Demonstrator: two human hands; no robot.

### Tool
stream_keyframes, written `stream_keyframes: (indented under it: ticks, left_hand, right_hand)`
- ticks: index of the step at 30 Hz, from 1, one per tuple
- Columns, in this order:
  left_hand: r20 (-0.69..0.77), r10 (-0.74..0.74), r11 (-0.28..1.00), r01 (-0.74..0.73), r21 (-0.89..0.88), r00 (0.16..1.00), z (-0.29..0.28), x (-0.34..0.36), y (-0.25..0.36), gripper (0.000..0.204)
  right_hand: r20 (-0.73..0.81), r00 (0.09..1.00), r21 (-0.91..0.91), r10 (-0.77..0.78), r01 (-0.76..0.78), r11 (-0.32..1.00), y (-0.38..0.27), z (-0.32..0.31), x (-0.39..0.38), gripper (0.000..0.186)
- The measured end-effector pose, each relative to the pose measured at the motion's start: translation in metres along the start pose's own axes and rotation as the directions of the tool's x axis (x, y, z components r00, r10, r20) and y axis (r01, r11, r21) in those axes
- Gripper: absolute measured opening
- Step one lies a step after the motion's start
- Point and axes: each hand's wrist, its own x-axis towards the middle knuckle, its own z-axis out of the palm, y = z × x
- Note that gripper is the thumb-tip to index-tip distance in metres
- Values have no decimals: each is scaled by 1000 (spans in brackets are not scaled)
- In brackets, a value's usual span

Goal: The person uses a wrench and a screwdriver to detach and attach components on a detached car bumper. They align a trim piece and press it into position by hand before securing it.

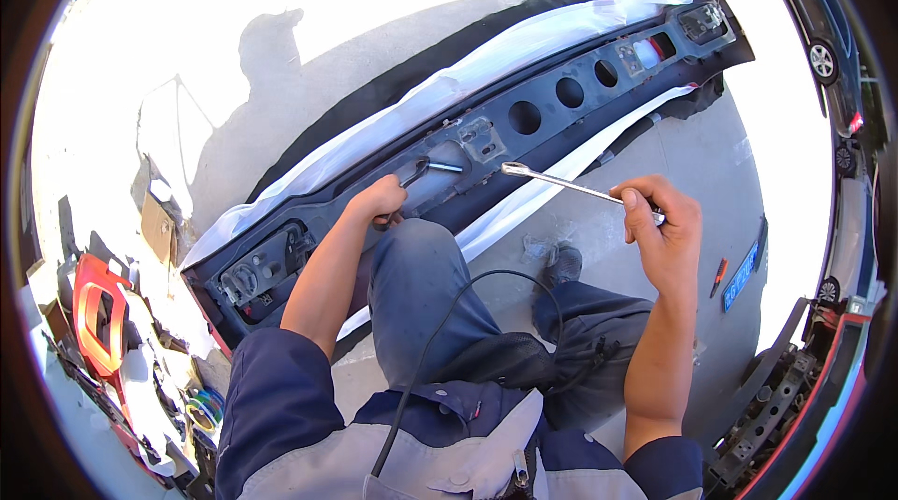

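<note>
Outdoors on sunlit concrete, we steady the dark bumper panel [524,116] with our left hand [379,201], fingers curled on a hooked tool [418,170]. Our right hand [659,219] (fingers clamped) holds a long wrench [561,182] ready above it.

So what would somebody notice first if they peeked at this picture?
The long dark car panel lying slantwise on the ground, round holes along it, white wrapping beside it. The right hand holds a shiny wrench over it, while the left hand grips a smaller tool against the panel. A red car light lies far left.
</note>
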Motion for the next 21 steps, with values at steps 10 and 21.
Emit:
stream_keyframes:
  ticks: [10,21]
  left_hand:
    - [311,-202,970,234,-68,928,-31,-14,26,40]
    - [-177,-140,749,221,625,974,37,-25,51,44]
  right_hand:
    - [-121,988,607,96,-3,795,88,10,110,29]
    - [5,974,933,226,-86,351,123,63,220,40]
